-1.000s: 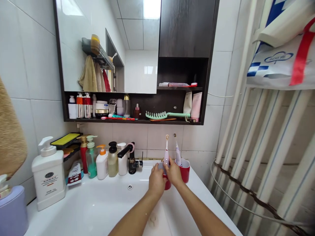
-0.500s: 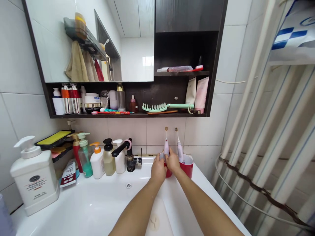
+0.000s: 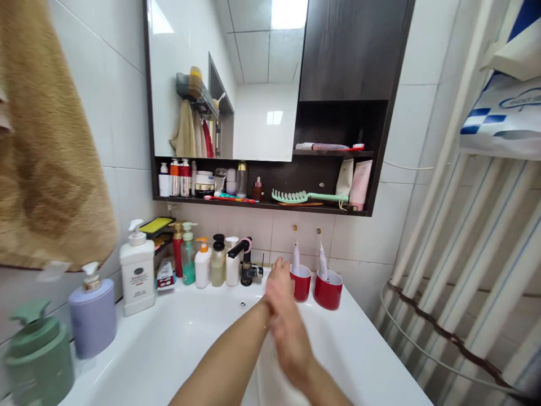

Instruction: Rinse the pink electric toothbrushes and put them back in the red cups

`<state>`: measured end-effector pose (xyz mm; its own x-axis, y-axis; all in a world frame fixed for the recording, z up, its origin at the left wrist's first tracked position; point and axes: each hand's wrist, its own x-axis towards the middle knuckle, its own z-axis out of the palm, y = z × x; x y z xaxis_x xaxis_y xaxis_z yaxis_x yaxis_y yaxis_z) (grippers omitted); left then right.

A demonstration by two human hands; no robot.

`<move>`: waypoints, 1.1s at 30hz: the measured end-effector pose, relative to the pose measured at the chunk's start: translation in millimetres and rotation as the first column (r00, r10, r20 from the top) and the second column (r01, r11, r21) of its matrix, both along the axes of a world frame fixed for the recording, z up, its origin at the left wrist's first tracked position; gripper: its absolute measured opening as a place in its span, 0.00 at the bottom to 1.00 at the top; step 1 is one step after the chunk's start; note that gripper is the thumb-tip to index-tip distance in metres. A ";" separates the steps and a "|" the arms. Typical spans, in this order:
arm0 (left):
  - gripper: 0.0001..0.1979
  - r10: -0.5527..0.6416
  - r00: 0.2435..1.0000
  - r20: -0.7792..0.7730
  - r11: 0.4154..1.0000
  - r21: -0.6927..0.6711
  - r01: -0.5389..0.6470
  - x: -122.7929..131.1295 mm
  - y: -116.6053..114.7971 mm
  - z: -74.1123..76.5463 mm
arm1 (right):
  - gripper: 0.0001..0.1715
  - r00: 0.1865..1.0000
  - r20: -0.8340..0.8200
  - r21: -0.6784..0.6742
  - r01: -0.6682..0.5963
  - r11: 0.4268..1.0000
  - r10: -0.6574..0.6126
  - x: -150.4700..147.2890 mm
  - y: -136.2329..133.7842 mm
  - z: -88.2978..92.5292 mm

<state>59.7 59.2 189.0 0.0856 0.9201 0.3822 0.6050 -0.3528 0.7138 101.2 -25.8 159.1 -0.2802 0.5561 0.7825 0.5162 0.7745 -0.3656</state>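
Note:
At the sink's back right corner stand a red cup [image 3: 301, 285] and a wider red cup [image 3: 328, 294], both white inside, each with an upright pale electric toothbrush; the left toothbrush [image 3: 296, 255] is straighter, the right toothbrush [image 3: 323, 262] leans slightly. My left hand [image 3: 279, 282] is beside the left cup, fingers stretched forward; whether it touches the cup is unclear. Nearer to me, my right hand [image 3: 291, 338] lies across my left wrist, smeared by motion, its fingers unclear. I see nothing held in either hand.
A black faucet [image 3: 247, 265] rises behind the white basin [image 3: 203, 321]. Several pump bottles line the back left, ending with a purple bottle [image 3: 93, 318] and a green bottle [image 3: 40, 355]. Above hangs a dark shelf [image 3: 262, 204] with toiletries. Pipes [image 3: 456, 270] run along the right.
My right hand has come off the left cup and back over my left wrist. My left hand has shifted to that cup's left side. The view has swung left, bringing in a towel.

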 end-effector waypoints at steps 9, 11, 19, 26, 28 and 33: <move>0.17 0.122 0.986 -0.114 0.990 0.078 -0.113 -51.8 -50.3 21.2 | 0.13 0.881 0.472 0.143 -0.097 0.985 0.019 14.9 -46.5 -41.6; 0.15 0.140 0.987 -0.083 0.987 0.093 -0.133 -53.0 -57.5 24.6 | 0.16 0.954 0.280 0.047 0.099 0.994 -0.108 7.5 -58.5 -6.9; 0.12 0.286 0.958 0.033 0.957 -0.066 -0.283 -58.8 -56.8 27.7 | 0.30 0.966 0.228 0.450 0.006 0.893 -0.122 -36.0 -68.3 4.6; 0.10 0.370 0.918 0.143 0.926 -0.135 -0.352 -77.5 -58.0 25.1 | 0.26 0.963 0.089 0.161 0.240 0.957 -0.256 -41.6 -74.6 -17.1; 0.10 0.334 0.923 0.193 0.941 -0.118 -0.316 -72.6 -58.6 26.5 | 0.29 0.991 0.132 0.346 -0.041 0.937 -0.005 -54.8 -87.2 -12.7; 0.14 0.206 0.926 0.315 0.978 -0.092 -0.186 -69.8 -77.1 26.4 | 0.24 0.939 -0.247 -0.203 0.191 0.960 -0.239 -27.0 -56.1 -3.4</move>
